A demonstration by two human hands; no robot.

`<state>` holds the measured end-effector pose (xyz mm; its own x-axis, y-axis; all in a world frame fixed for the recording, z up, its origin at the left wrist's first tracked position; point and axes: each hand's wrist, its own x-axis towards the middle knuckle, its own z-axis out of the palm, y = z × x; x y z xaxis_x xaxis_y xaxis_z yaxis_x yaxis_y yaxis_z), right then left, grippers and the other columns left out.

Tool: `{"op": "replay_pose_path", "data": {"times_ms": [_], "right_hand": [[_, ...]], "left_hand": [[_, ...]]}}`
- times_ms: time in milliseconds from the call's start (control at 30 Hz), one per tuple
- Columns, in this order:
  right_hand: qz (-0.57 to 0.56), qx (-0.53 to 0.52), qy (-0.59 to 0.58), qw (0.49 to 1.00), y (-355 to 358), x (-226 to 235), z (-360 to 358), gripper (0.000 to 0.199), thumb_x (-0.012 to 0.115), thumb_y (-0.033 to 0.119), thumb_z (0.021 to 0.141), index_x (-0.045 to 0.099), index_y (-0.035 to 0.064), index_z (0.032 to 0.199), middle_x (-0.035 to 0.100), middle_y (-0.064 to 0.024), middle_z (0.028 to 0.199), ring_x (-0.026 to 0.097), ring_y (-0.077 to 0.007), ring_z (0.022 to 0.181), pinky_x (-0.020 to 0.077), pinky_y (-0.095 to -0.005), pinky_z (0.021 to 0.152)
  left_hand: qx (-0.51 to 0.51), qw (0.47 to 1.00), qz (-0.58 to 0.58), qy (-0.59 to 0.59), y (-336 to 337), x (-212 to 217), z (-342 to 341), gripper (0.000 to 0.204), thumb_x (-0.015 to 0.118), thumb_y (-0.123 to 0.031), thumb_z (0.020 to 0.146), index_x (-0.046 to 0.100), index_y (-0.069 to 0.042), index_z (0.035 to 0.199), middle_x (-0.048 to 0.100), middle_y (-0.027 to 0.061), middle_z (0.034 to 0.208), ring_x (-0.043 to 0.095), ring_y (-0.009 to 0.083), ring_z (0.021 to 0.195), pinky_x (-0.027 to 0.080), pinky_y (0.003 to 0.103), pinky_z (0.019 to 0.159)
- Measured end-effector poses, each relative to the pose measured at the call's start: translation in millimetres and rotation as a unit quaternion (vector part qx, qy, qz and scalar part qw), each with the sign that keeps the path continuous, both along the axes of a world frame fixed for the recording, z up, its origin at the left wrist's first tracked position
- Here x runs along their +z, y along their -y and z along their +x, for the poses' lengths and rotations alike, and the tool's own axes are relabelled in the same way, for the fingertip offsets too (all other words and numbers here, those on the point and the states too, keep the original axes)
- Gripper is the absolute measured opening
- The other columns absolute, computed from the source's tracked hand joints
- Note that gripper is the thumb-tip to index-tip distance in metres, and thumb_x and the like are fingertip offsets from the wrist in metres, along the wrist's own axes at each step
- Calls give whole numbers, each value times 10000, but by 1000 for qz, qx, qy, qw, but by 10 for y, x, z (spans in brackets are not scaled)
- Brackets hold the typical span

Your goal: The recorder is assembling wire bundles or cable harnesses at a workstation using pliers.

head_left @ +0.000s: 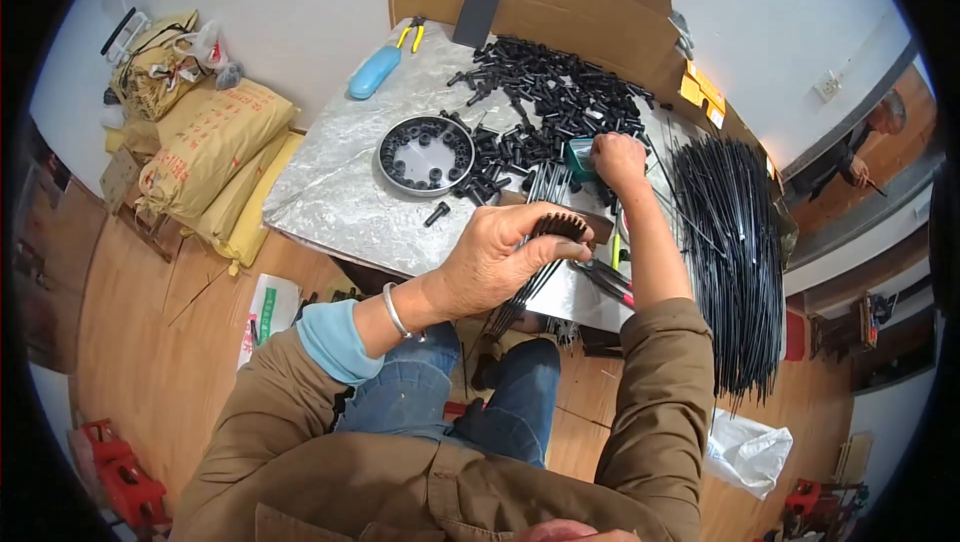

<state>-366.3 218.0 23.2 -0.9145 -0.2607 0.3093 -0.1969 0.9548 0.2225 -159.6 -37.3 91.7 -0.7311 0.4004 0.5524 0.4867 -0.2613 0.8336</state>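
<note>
My left hand [490, 257] is closed around several thin black rods [532, 287], their ends lined up in a row between thumb and fingers and their lengths slanting down past the table edge. My right hand [618, 158], fingers curled, is at a small teal container [579, 158]; whatever it grips is hidden. Between the hands lie silvery rods [549, 185]. Pliers with red handles [610, 282] rest near the right forearm. Beyond the hands spreads a pile of black bolt-like pieces [560, 92]. A round metal tin [383, 170] holds small black round parts.
A big bundle of long black rods [735, 272] overhangs the table's right side. Cardboard [570, 2] walls the back. A blue case [375, 73] and yellow-handled pliers [412, 35] lie far left. Stacked sacks [220, 147] stand left; another person [872, 147] is at right.
</note>
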Motion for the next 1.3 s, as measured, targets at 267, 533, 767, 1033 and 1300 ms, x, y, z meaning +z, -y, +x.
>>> {"op": "replay_pose_path", "data": {"times_ms": [267,533,767,1033,1300], "right_hand": [[-34,48,-90,994,-43,168,206,65,616,192,774,641,136,754,636,-35,819,599,-243,855,441,-418,732],[-526,74,-44,846,156,763,1021,147,578,137,879,629,20,952,626,-56,822,562,-111,736,435,-240,690],[-424,227,-21,877,479,1225,2371,83,651,30,791,632,27,872,551,-66,730,531,-181,675,429,-295,626],[-349,255,-73,899,510,1266,2597,178,628,-22,788,665,33,953,550,-65,743,512,-174,662,417,-289,607],[-336,270,-88,898,574,1291,2582,185,643,3,759,669,73,928,511,-47,653,504,-215,613,377,-338,607]], "left_hand": [[16,1000,-19,-1,-14,55,20,177,536,-81,932,613,45,1029,679,106,922,658,166,907,522,282,837],[21,999,4,30,-83,33,48,159,537,-64,927,619,34,1022,683,88,921,654,145,890,522,265,825],[58,998,-13,6,-72,1,40,160,542,-81,929,627,21,1019,687,67,917,640,124,885,508,261,832],[51,999,-9,16,-121,32,140,170,539,-102,937,626,16,1023,688,68,914,641,130,887,509,274,835],[56,998,-23,0,-106,32,141,162,545,-103,933,631,9,1013,686,71,903,642,132,885,508,275,830]]}}
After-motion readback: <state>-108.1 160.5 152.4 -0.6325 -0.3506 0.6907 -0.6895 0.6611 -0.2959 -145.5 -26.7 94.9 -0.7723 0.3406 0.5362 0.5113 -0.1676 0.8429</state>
